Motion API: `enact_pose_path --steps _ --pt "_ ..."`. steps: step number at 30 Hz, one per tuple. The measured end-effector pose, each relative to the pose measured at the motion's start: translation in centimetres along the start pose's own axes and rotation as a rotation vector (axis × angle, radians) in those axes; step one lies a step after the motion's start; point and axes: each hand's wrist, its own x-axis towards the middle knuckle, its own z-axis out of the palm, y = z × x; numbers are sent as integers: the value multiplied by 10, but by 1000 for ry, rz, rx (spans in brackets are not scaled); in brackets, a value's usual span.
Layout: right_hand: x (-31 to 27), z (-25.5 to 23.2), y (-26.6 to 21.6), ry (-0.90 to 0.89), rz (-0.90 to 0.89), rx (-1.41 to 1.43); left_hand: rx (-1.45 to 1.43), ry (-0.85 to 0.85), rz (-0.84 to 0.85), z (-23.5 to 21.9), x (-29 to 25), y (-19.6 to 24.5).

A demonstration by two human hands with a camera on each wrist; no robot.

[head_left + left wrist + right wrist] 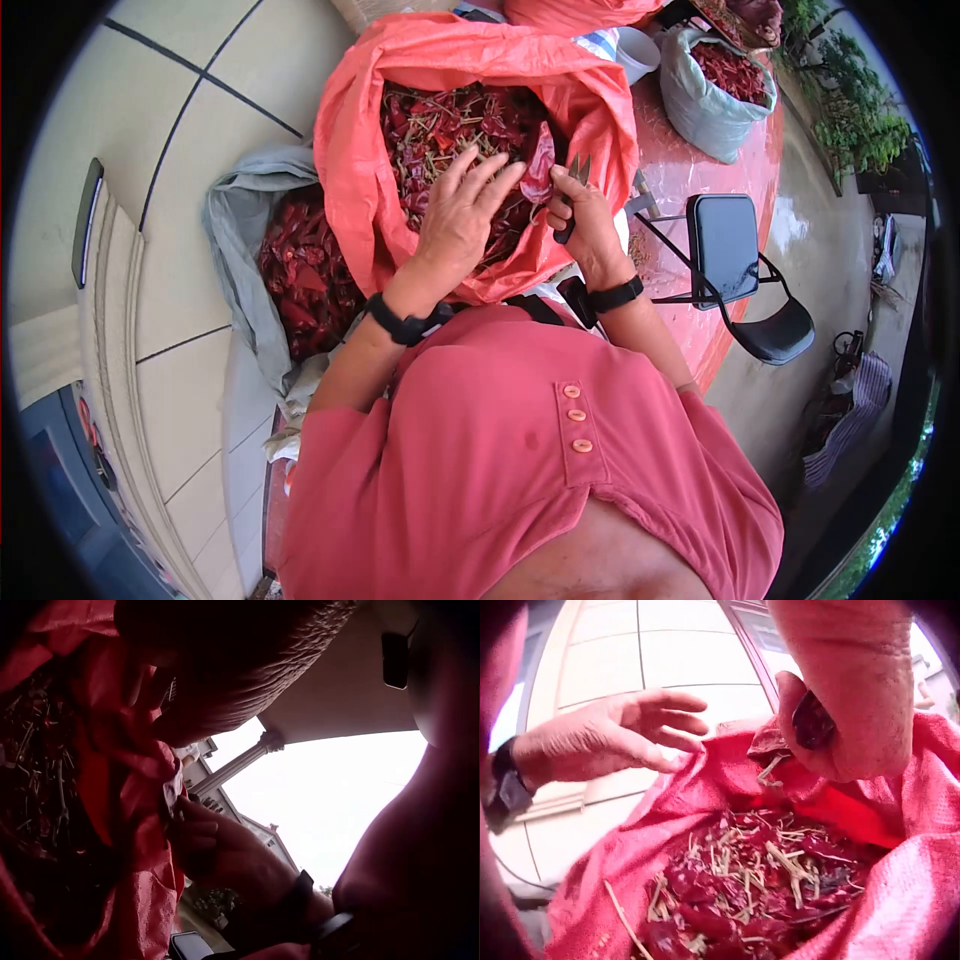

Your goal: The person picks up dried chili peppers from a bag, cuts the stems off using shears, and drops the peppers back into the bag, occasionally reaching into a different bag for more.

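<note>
My right hand point(592, 228) grips a small pair of scissors point(579, 168), blades pointing up past the thumb and a dark handle at the palm. Its thumb and finger also pinch a wrinkled dried red chili point(539, 168), whose pale stem hangs down in the right wrist view. My left hand point(452, 232) hovers over the open pink sack point(345, 140), fingers spread and holding nothing; a gap shows between it and the chili in the right wrist view point(604, 739). Inside the sack lie dried chilies point(727, 900) mixed with many stems.
A grey sack point(235, 215) of dried red chilies stands left of the pink one. Farther right are a pale green sack point(700, 110) of chilies, a white bucket point(637, 52) and a black folding chair point(725, 245). Tiled wall point(180, 300) lines the left side.
</note>
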Motion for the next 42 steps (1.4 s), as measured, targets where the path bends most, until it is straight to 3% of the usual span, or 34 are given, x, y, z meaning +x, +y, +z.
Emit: enact_pose_path --steps 3,6,10,12,14,16,18,19,20,22,23,24,25,26,28,30,32,34,36,37,42 --pt "-9 -5 -12 -77 207 113 161 -45 174 1 19 14" --pt "-12 -14 -13 -239 306 1 6 -209 188 0 25 27" --pt "-20 -8 -16 -220 313 -50 -161 -96 98 -5 21 34" --pt "-34 1 -21 -212 29 -228 -237 -43 -30 -6 17 36" --pt "-45 4 -25 -320 -116 -275 -211 -49 -180 0 7 36" --pt "-53 10 -31 -406 -138 -398 -320 -59 -273 -4 5 42" --pt "-49 16 -16 -336 -459 -593 -429 -96 -337 0 0 42" --pt "-48 14 -20 -346 -433 -684 -519 -75 -357 -3 2 46" --pt "-43 10 -16 -368 -491 -723 -611 -139 -514 -10 -1 54" --pt "-46 14 -17 -387 -620 -846 -1080 -116 -472 -15 -8 55" --pt "-52 20 -20 -385 -645 -899 -1237 -178 -567 -9 -15 50" --pt "-56 24 -22 -404 -688 -914 -1331 -383 -683 -8 -19 41" --pt "-56 24 -21 -438 -626 -847 -1152 -421 -713 -21 -13 47" --pt "-60 28 -24 -449 -620 -850 -730 -42 -361 13 -27 40" --pt "-75 42 -31 -488 -413 -719 -793 -287 -514 2 -26 40" --pt "-60 34 -24 -511 -931 -1109 -964 -303 -600 -1 -24 44" --pt "-56 32 -21 -528 -992 -1133 -975 -345 -641 -19 -18 50" --pt "-51 22 -14 -525 -552 -801 -1015 -331 -607 -13 -20 48" --pt "-43 23 -10 -540 -502 -579 -956 -304 -576 -14 -20 49" --pt "-55 29 -20 -461 -241 -526 -906 -262 -531 -7 -22 46" --pt "-35 2 -24 -576 244 -129 -838 -349 -408 -4 -21 39"
